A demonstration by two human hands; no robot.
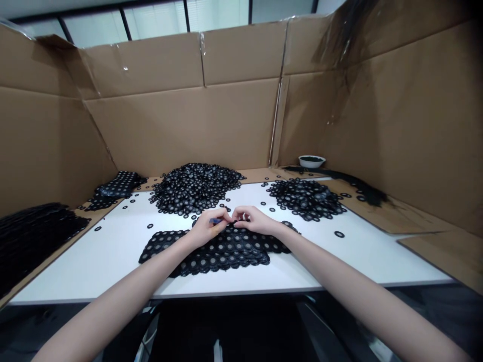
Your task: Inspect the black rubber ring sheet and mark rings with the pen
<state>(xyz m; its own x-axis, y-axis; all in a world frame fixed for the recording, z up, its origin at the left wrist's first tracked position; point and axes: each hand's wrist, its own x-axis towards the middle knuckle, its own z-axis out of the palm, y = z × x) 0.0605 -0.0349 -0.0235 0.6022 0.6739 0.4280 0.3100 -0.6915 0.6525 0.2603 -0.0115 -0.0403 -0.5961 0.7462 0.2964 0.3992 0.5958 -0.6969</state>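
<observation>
My left hand point(210, 227) is closed in a pinch around a small blue tool point(215, 220); its tip is hidden by the fingers. Facing it, fingertips nearly touching, my right hand point(252, 220) also pinches, but whatever lies between its fingers is too small and dark to name. Both hands are over the far edge of a black sheet point(222, 255) made of linked ring-like discs with grey centres. The sheet lies partly folded or layered on the white board, and my left forearm crosses part of it.
Behind my hands rises a large pile of loose black rings point(192, 186), with a smaller pile point(306, 198) to the right. Finished-looking sheets point(121, 184) and a dark stack point(35, 236) sit left. A white bowl point(311, 162) and black strands point(350, 179) lie right. Cardboard walls point(173, 125) enclose the white board point(377, 256).
</observation>
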